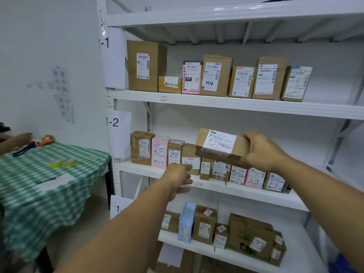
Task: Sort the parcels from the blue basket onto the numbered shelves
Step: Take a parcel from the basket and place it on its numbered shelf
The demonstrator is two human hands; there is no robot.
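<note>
My right hand (pixel 263 149) grips one end of a brown cardboard parcel (pixel 218 147) with a white label, held level just above the row of small parcels on the shelf marked 1-2 (pixel 199 185). My left hand (pixel 178 179) reaches toward the front edge of that shelf with relaxed fingers and holds nothing. Small brown and pink parcels (pixel 159 151) stand in a row on the 1-2 shelf, several marked 1-2 by hand. The blue basket shows only as a blue corner (pixel 346 263) at the bottom right.
The shelf marked 1-1 (pixel 216 102) above carries several labelled boxes. A lower shelf (pixel 201 246) holds brown boxes and a light blue one. At the left stands a table with a green checked cloth (pixel 39 186), tape rolls and paper, where another person's hand (pixel 19 138) reaches.
</note>
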